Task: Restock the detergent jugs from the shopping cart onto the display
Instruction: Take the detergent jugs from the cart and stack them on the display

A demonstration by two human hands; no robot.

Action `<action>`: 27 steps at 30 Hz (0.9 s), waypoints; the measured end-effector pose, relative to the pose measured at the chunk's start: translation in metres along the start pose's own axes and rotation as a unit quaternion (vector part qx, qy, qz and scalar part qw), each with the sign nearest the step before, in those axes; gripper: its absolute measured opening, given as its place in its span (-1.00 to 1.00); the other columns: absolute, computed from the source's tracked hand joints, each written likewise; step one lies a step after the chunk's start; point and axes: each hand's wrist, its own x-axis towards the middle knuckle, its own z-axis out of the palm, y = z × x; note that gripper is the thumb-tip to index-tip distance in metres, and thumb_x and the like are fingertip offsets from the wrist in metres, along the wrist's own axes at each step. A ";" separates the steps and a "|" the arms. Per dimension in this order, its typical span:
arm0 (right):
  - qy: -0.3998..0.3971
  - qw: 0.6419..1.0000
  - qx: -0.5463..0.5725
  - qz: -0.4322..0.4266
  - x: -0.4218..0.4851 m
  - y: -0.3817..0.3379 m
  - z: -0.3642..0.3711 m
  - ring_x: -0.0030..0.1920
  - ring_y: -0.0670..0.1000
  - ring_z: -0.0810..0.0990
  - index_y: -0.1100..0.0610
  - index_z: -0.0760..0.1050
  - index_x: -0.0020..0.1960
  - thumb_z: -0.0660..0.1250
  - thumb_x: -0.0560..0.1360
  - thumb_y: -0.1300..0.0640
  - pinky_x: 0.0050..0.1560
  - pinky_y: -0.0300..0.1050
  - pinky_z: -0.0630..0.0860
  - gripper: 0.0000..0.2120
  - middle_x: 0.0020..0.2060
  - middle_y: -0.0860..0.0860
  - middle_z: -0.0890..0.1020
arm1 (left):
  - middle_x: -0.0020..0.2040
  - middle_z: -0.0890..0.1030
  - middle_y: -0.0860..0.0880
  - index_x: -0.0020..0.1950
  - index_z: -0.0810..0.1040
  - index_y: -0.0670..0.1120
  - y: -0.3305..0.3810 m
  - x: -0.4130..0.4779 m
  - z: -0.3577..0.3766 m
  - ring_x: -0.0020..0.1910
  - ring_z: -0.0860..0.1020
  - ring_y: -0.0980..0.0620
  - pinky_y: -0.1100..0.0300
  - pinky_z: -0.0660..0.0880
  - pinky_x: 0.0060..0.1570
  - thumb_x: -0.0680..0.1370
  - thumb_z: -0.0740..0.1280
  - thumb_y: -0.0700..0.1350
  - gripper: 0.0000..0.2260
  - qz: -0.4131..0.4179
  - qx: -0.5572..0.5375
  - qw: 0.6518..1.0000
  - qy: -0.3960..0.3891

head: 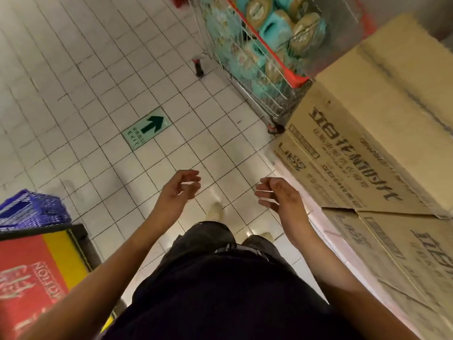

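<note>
teal detergent jugs (270,28) with tan labels, red-rimmed cart (291,74), white gridded floor (98,69).

Cart (264,94) – bare metal wire, red plastic trim; jugs (272,28) glossy teal plastic; boxes (367,143) matt corrugated cardboard; floor (98,69) glossy tile.

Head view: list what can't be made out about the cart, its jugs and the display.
- Shopping cart: far end cut off by the top edge.
- Detergent jugs: labels blurred, partly behind wire; count unclear.
- Display: not identifiable; cardboard boxes fill the right side, cut by the frame edge.
</note>
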 end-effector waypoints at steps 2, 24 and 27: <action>-0.021 0.999 -0.024 -0.006 0.019 -0.012 0.033 0.17 0.22 0.70 0.29 0.58 0.26 0.16 0.76 0.11 0.17 0.06 0.63 -0.69 0.15 0.24 0.71 | 0.25 0.65 -0.02 0.37 0.54 -0.02 -0.009 0.010 -0.034 0.19 0.65 -0.13 -0.11 0.61 0.26 0.70 0.31 -0.15 -0.77 -0.012 -0.006 1.000 0.014; 0.016 0.998 -0.061 0.011 0.196 -0.116 0.136 0.06 0.15 0.76 0.16 0.64 0.16 0.15 0.76 0.10 -0.02 -0.11 0.68 -0.70 -0.01 0.12 0.76 | 0.24 0.64 0.09 0.35 0.53 0.08 0.075 0.261 -0.127 0.17 0.64 0.06 0.01 0.63 0.17 0.67 0.30 0.06 -0.74 0.042 -0.002 0.999 -0.034; 0.013 0.998 -0.062 0.017 0.240 -0.142 0.144 0.06 0.18 0.75 0.13 0.66 0.12 0.16 0.76 0.09 0.04 -0.01 0.67 -0.70 -0.04 0.13 0.76 | 0.24 0.64 0.10 0.33 0.54 0.11 0.090 0.295 -0.134 0.17 0.65 0.06 -0.02 0.64 0.19 0.61 0.30 0.14 -0.69 0.019 0.008 1.000 -0.021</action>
